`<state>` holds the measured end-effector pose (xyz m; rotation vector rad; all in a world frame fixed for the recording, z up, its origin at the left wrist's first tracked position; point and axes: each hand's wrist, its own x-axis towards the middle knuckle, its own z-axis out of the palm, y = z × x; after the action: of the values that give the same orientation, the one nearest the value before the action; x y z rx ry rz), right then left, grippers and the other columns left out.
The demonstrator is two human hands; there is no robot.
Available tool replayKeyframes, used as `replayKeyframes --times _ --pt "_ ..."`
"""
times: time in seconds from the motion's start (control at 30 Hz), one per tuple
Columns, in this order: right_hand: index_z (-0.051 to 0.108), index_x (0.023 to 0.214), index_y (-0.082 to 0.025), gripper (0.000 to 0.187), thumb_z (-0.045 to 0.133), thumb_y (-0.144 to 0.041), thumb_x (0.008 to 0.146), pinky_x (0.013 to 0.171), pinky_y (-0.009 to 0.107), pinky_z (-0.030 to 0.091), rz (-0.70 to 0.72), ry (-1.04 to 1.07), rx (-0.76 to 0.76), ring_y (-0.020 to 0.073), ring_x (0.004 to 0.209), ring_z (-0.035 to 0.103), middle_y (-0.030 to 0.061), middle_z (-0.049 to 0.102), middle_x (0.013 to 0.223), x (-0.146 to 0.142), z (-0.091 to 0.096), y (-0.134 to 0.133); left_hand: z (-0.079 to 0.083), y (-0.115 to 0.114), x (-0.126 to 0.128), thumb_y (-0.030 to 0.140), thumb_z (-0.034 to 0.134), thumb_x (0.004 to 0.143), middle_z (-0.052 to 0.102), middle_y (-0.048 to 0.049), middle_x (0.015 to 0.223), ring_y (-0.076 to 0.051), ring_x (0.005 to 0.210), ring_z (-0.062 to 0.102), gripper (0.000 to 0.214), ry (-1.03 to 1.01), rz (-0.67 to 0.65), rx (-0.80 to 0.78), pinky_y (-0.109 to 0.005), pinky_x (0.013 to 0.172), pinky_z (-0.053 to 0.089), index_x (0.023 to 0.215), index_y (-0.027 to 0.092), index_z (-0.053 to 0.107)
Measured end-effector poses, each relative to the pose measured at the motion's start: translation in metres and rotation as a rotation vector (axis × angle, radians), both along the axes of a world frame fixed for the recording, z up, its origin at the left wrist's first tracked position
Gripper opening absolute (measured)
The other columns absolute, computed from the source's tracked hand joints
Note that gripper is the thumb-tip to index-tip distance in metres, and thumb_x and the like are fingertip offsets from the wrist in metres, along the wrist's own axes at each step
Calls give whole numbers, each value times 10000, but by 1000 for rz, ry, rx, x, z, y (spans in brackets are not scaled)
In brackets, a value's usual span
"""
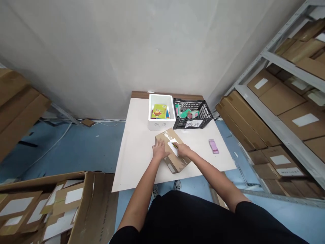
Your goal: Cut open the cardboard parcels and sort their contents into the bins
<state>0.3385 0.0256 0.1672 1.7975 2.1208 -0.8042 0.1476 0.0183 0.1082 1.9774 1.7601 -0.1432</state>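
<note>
A small taped cardboard box (175,162) with a white label lies on the white table (134,149). My left hand (160,149) rests flat on the box's left side, fingers spread. My right hand (183,149) is closed round a thin yellow-and-dark tool (174,145), whose tip touches the label on top of the box.
Behind the box stand a white foam box (152,115) holding colourful books and a black crate (207,115) holding small packages. A pink item (213,146) lies on the table's right. Shelves of cartons (279,98) stand at right; an open carton of parcels (50,206) sits at lower left.
</note>
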Motion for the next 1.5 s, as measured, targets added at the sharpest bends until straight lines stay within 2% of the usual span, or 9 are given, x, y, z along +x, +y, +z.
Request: replayKeyframes --times 0.33,0.53,0.63,0.83,0.97,1.1,1.23,1.33,1.5 --pt "459 1586 -312 804 608 -115 821 790 357 507 -13 -140 -65 343 1030 727 159 746 1140 65 18 -128 5 10 1 824 409 900 239 -189 1739 -477 1554 187 957 119 -146 84 -651 1167 278 1675 273 297" --pt "595 1477 -317 727 656 -115 781 778 344 495 -123 -90 -105 331 961 734 138 763 1005 112 21 -173 3 19 -1 822 421 899 286 -186 1723 -471 1569 159 939 152 -229 130 -634 1200 228 1644 252 376" --pt "458 1579 -341 676 565 -203 927 826 341 497 -266 5 45 304 991 734 103 769 1071 133 17 -183 -2 19 -7 796 410 914 172 -133 1772 -404 1621 55 947 86 -308 142 -574 1270 136 1660 217 339" --pt "175 1687 -223 858 577 -541 998 876 369 511 -623 152 220 334 1092 714 153 721 1254 107 -24 -136 -5 6 -5 764 348 951 62 -89 1790 -359 1641 -6 889 73 -248 116 -623 1276 92 1688 275 256" --pt "131 1692 -247 1079 750 -594 879 891 354 503 -673 154 228 339 1164 686 158 694 1296 88 -48 -79 4 -4 6 773 313 957 44 -125 1788 -380 1637 -9 908 95 -142 88 -626 1239 216 1692 247 239" --pt "151 1687 -254 1159 845 -544 805 899 346 498 -682 173 258 335 1175 680 152 704 1267 109 -51 -21 13 -31 25 811 293 942 109 -187 1772 -446 1612 75 956 147 -37 55 -652 1183 279 1695 227 224" --pt "224 1668 -229 1093 835 -516 808 938 368 503 -655 264 313 341 1190 669 165 700 1287 132 -52 26 19 -69 54 747 304 976 375 -224 1670 -495 1481 338 851 181 31 128 -698 1152 265 1656 238 357" --pt "319 1622 -217 908 716 -565 884 898 355 533 -694 467 345 301 1081 704 123 733 1201 143 -59 38 19 -83 72 662 321 1010 519 -193 1569 -442 1452 402 742 153 85 218 -652 1205 237 1615 249 442" --pt "431 1446 -214 633 470 -631 971 647 272 545 -923 958 234 174 666 677 -7 700 817 166 -75 17 7 -64 84 633 331 1019 268 -97 1749 -373 1620 136 762 130 77 271 -561 1288 178 1681 259 292"
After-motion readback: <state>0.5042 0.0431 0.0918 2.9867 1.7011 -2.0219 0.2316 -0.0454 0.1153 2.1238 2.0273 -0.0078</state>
